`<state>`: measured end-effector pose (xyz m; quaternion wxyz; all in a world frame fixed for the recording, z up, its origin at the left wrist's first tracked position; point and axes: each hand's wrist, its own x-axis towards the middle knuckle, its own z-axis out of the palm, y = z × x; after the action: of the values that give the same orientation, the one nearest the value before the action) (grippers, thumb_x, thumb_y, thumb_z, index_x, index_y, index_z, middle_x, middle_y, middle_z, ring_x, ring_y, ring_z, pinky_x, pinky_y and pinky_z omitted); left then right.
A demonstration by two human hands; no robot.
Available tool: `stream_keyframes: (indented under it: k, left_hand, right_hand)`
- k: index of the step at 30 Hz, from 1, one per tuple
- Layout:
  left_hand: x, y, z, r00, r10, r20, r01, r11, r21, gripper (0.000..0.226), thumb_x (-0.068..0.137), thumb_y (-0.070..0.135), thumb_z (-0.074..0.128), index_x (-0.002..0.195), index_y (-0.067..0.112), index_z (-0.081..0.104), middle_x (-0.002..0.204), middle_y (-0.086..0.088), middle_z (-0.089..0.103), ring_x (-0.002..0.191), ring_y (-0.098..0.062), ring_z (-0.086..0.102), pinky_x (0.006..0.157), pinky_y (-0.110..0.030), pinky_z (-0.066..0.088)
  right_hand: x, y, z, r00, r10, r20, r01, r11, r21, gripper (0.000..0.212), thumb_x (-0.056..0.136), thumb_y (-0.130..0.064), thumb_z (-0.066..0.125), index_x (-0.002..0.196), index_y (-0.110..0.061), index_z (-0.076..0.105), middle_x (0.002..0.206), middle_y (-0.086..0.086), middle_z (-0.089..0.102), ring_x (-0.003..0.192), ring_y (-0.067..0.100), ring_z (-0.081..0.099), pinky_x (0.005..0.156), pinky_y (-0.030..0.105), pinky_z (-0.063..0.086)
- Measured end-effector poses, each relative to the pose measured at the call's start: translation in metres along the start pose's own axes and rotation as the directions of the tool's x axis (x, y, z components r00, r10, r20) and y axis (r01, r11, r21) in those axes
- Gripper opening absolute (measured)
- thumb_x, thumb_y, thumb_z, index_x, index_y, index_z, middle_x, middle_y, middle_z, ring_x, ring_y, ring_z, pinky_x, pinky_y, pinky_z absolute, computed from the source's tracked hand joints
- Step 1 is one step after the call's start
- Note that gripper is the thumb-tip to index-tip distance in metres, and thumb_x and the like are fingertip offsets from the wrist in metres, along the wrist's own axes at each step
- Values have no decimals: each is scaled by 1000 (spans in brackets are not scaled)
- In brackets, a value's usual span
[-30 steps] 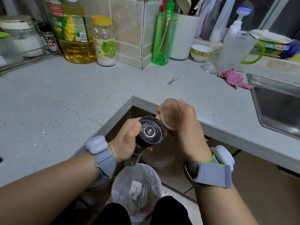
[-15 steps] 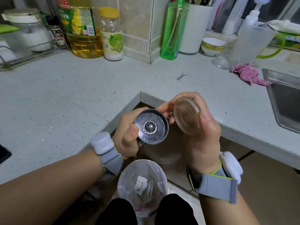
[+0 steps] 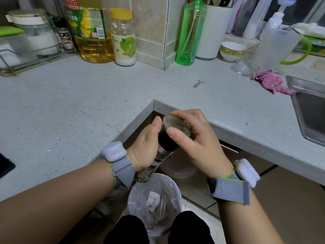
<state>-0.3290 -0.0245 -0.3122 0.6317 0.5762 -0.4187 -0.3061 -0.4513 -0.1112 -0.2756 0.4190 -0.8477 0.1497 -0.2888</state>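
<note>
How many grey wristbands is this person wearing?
2. The left wristband sits behind the left hand; the right wristband behind the right hand. No others show.

**The cap point(image 3: 176, 125) is on the grinder point(image 3: 167, 140) now**

A moment ago the right hand point(image 3: 197, 143) held the clear cap beside the grinder, and the grinder's shiny round end showed. Now the cap sits on that end, pinched by the right hand's fingertips. The left hand point(image 3: 146, 147) has tipped the grinder, so its other end pokes out below the wrist.
</note>
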Motion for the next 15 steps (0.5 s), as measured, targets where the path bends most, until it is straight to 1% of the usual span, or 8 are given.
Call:
stream_keyframes:
  k: [1,3,5,9,10,12,13,15]
  left_hand:
    - [1,0,1,999,-47,2,47,999,-19,63,89,66,21,99,27,69,88,11,77,96,-3,69,86,-18,51]
    - [1,7,3,986,-164,-8,163,986,-45,68,95,63,14,95,22,69,71,1,75,72,-11,71,67,-26,56]
    - [1,12,4,969,-246,-2,245,968,-55,71,97,59,11,90,17,68,65,-11,70,58,-22,67,54,-29,55]
    - [1,14,2,960,-281,-4,280,958,-58,77,94,64,20,70,9,67,59,-19,63,52,-28,60,49,-29,51]
    - [2,14,1,961,-276,-4,275,958,-81,76,90,67,25,67,9,68,62,-24,63,54,-29,61,53,-31,51]
    - [5,11,-2,969,-247,-10,244,960,-135,69,79,71,33,70,15,73,71,-29,66,62,-32,64,61,-36,51]
    - [6,10,-3,974,-227,-13,223,963,-151,67,74,74,35,73,20,75,72,-24,68,63,-30,65,62,-36,50]
    - [8,9,-4,981,-196,-7,191,966,-176,67,70,76,36,78,23,75,71,-17,69,59,-26,64,59,-34,49]
  right_hand:
    - [0,1,-2,999,29,26,-29,999,25,52,79,-53,59,121,-22,63,107,-4,53,107,2,53,93,9,36]
    - [0,2,-5,996,56,77,-58,998,23,49,81,-51,59,123,-26,63,109,-4,54,112,6,53,97,12,37]
    - [3,0,-7,991,74,113,-75,997,0,42,84,-45,62,122,-26,64,111,-3,55,115,6,52,96,12,38]
    - [5,-8,-3,975,140,173,-171,968,182,30,91,-18,63,120,-11,61,116,11,51,86,-17,56,63,0,44]
    - [7,-10,1,973,147,180,-180,966,183,29,92,-20,62,120,-13,59,118,12,52,87,-16,55,64,1,44]
    - [10,-8,7,974,140,176,-162,980,115,38,90,-37,60,122,-18,56,121,7,54,106,-3,54,85,12,45]
    - [11,-6,8,976,140,169,-154,985,72,46,88,-46,55,125,-19,54,122,4,55,115,4,52,96,21,43]
    - [15,-4,9,984,117,131,-118,993,0,57,85,-57,46,127,-20,54,121,-1,57,120,12,50,105,33,38]
